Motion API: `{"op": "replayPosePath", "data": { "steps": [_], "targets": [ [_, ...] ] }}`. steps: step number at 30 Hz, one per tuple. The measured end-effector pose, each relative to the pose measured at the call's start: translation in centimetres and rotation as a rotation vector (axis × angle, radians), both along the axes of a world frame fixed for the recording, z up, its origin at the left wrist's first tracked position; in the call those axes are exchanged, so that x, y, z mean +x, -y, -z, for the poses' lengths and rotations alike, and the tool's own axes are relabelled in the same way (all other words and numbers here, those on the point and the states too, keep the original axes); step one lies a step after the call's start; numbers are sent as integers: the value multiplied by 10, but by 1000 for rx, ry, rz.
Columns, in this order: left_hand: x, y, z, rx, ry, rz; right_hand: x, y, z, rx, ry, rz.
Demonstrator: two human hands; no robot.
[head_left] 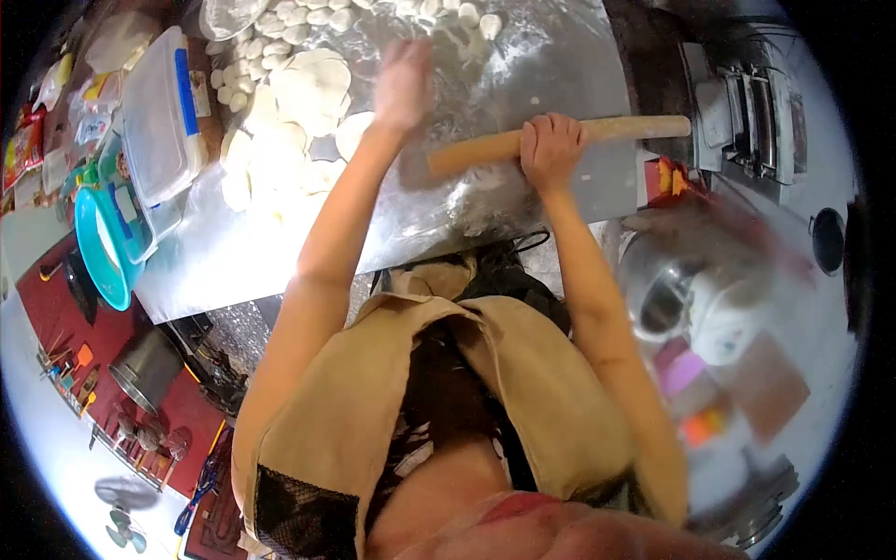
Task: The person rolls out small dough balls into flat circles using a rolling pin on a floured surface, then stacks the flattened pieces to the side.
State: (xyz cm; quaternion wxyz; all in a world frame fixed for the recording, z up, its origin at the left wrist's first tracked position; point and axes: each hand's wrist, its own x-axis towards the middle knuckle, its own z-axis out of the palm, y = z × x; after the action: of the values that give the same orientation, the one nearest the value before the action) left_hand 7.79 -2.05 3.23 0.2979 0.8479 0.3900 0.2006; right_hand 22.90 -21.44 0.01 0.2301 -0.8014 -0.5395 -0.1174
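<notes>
My right hand (553, 147) is closed around a wooden rolling pin (635, 128), gripping it near its middle. The pin lies across the floury metal table (504, 210), its far end reaching past the table's right edge. My left hand (404, 86) is raised over the table, left of the pin. Motion blurs its fingers, so whether it holds anything cannot be made out. Just left of that hand, flattened dough rounds (313, 89) overlap in a pile. Small dough pieces (271, 42) are gathered behind them, with another dough piece (490, 26) farther right. White flour streaks the tabletop.
Along the left side stand a clear plastic box (154, 121) with blue clips and a turquoise basin (101, 247). Packets (26, 149) lie beyond them. Below the table at right is a metal bowl (658, 299). A metal pot (147, 371) sits at lower left.
</notes>
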Motion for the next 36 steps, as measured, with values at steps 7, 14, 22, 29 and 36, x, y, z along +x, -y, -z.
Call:
{"op": "replayPosePath", "data": {
  "steps": [7,14,22,29,36],
  "targets": [
    [86,12,34,155,-197,222,2,5,-6,-103,11,22],
    [69,39,7,-394,-500,180,20,-80,-4,-324,-266,168],
    [30,54,32,-472,-224,25,8,-46,9,-226,114,-105],
    [-2,37,45,-615,-323,174,-21,-25,-23,-303,-18,22],
    [25,2,22,-585,-442,226,-3,-85,-3,-226,-144,116]
  ]
}}
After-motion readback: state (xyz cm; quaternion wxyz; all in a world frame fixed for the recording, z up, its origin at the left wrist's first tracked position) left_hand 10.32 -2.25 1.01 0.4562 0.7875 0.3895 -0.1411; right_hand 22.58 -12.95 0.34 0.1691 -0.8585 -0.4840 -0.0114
